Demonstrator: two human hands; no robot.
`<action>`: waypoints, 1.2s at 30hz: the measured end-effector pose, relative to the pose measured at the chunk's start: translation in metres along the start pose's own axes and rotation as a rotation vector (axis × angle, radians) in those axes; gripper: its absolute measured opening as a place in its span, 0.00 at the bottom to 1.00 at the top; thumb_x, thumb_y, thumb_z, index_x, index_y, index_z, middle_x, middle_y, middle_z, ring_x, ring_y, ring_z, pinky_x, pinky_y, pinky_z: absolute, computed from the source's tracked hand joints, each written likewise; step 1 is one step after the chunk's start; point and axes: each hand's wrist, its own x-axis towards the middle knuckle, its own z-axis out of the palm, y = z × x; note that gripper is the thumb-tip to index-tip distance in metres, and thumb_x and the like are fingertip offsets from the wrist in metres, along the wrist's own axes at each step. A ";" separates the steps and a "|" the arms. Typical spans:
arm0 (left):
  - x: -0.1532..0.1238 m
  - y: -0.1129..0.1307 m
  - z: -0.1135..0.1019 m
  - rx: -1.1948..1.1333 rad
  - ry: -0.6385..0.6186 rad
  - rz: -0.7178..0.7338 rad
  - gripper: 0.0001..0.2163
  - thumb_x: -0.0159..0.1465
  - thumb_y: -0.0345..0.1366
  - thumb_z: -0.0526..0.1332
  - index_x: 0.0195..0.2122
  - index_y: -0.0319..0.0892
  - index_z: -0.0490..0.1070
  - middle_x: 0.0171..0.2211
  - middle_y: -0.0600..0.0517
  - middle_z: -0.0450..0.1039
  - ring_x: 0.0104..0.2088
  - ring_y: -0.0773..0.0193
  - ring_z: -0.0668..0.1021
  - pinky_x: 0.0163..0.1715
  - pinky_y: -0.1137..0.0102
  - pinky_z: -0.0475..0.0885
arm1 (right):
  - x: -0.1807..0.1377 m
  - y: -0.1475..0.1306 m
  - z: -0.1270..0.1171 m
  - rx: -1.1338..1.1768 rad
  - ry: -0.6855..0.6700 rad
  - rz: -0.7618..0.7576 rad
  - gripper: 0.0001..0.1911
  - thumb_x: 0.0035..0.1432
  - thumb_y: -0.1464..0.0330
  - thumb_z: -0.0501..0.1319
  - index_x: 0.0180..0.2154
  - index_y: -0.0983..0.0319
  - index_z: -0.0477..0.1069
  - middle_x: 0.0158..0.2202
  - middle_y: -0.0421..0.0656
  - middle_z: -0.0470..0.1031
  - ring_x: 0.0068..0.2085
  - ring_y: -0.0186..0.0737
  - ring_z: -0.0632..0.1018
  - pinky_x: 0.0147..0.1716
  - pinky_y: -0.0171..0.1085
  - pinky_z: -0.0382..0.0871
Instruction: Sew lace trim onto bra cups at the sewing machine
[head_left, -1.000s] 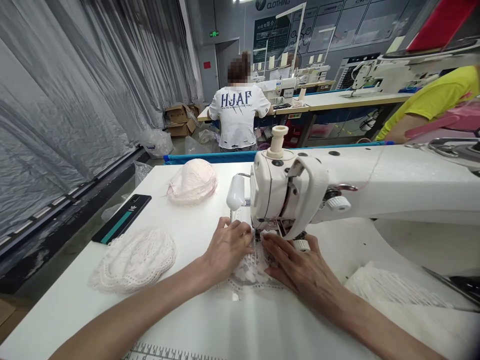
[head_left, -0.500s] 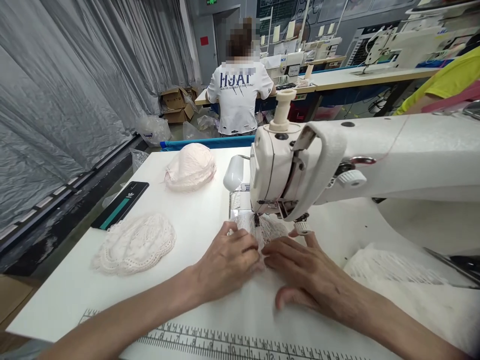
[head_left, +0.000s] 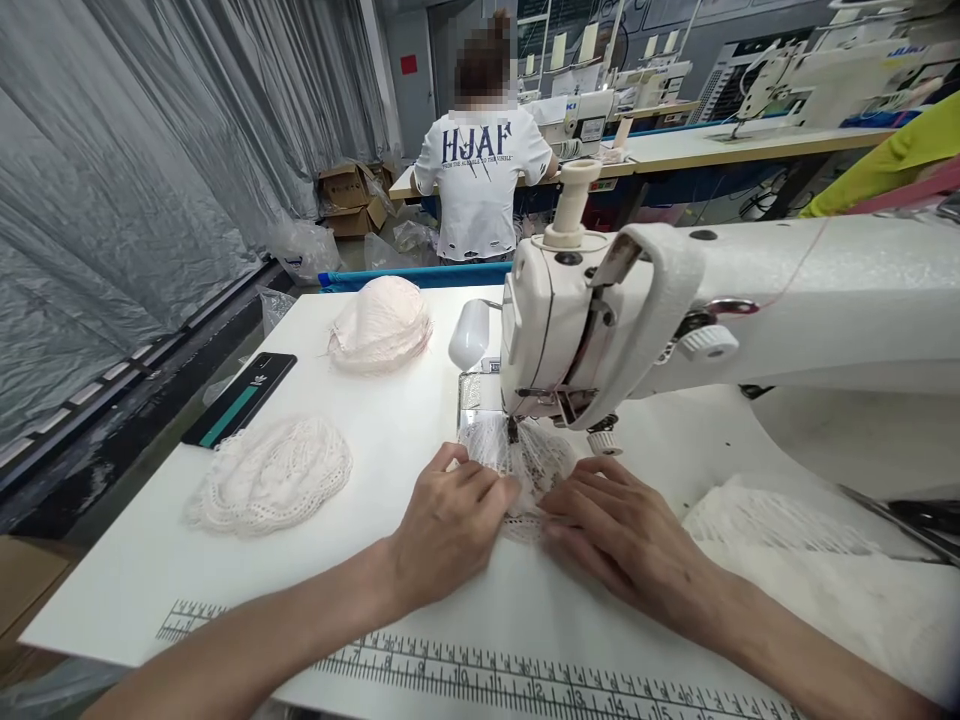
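Note:
A white sewing machine [head_left: 600,310] stands on the white table [head_left: 375,440]. Under its needle lies a small piece of white lace [head_left: 517,455]. My left hand [head_left: 450,520] rests on the lace's left edge with fingers curled and pinching the fabric. Opposite it, my right hand [head_left: 622,530] lies flat with fingers pressed on the lace's right side, just below the presser foot. Both hands sit side by side, nearly touching, in front of the needle.
A lace pile [head_left: 270,485] lies at the left, a pinkish stack [head_left: 381,322] behind it, and a black phone [head_left: 240,398] near the left edge. More white lace [head_left: 787,560] is heaped at right. A printed ruler [head_left: 525,680] runs along the front edge. A person in a white T-shirt [head_left: 480,170] stands beyond.
The lace has bunched up under the needle and my hands have drawn slightly back toward me. The camera has tipped down, showing more of the ruler.

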 end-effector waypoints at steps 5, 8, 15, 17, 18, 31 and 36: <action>0.000 -0.003 0.005 0.084 0.061 -0.006 0.10 0.59 0.20 0.52 0.33 0.39 0.68 0.23 0.56 0.71 0.24 0.69 0.71 0.36 0.67 0.64 | 0.000 -0.001 0.005 -0.076 0.001 0.009 0.05 0.63 0.73 0.52 0.36 0.64 0.66 0.24 0.39 0.69 0.26 0.34 0.69 0.33 0.39 0.62; -0.004 0.002 0.000 0.105 0.009 0.008 0.09 0.60 0.20 0.54 0.31 0.41 0.69 0.27 0.56 0.73 0.26 0.70 0.73 0.38 0.66 0.64 | -0.001 -0.005 0.004 -0.107 -0.032 -0.008 0.09 0.63 0.76 0.49 0.36 0.64 0.67 0.26 0.40 0.71 0.29 0.35 0.70 0.35 0.40 0.61; -0.018 0.006 -0.008 -0.018 0.027 -0.035 0.08 0.63 0.24 0.56 0.32 0.42 0.70 0.34 0.56 0.74 0.35 0.71 0.75 0.45 0.63 0.62 | -0.005 -0.010 0.001 -0.068 -0.093 0.003 0.11 0.63 0.76 0.50 0.34 0.62 0.69 0.33 0.41 0.73 0.35 0.37 0.72 0.41 0.43 0.59; -0.018 0.006 -0.009 -0.024 0.007 -0.007 0.07 0.63 0.24 0.56 0.32 0.42 0.70 0.33 0.56 0.74 0.37 0.69 0.75 0.45 0.63 0.62 | -0.005 -0.010 0.002 -0.056 -0.095 0.006 0.11 0.63 0.76 0.50 0.34 0.62 0.69 0.33 0.41 0.73 0.35 0.36 0.72 0.42 0.43 0.59; -0.017 0.005 -0.009 -0.023 -0.003 0.005 0.07 0.63 0.24 0.56 0.32 0.41 0.70 0.34 0.55 0.74 0.39 0.69 0.75 0.45 0.63 0.63 | -0.004 -0.010 0.002 -0.054 -0.100 0.004 0.11 0.63 0.76 0.50 0.34 0.62 0.69 0.33 0.41 0.73 0.35 0.36 0.72 0.43 0.43 0.59; -0.015 0.006 -0.012 0.013 -0.002 0.128 0.07 0.61 0.21 0.56 0.30 0.36 0.70 0.34 0.52 0.77 0.38 0.67 0.76 0.44 0.66 0.68 | -0.001 -0.012 -0.002 -0.047 -0.146 -0.088 0.05 0.61 0.73 0.55 0.35 0.62 0.69 0.29 0.40 0.72 0.32 0.35 0.71 0.43 0.44 0.60; -0.014 0.006 -0.013 0.020 -0.008 0.128 0.06 0.62 0.23 0.55 0.32 0.37 0.70 0.33 0.53 0.76 0.38 0.68 0.76 0.45 0.66 0.68 | -0.002 -0.013 -0.001 -0.040 -0.160 -0.118 0.05 0.61 0.72 0.56 0.32 0.62 0.69 0.28 0.38 0.71 0.31 0.34 0.70 0.41 0.44 0.60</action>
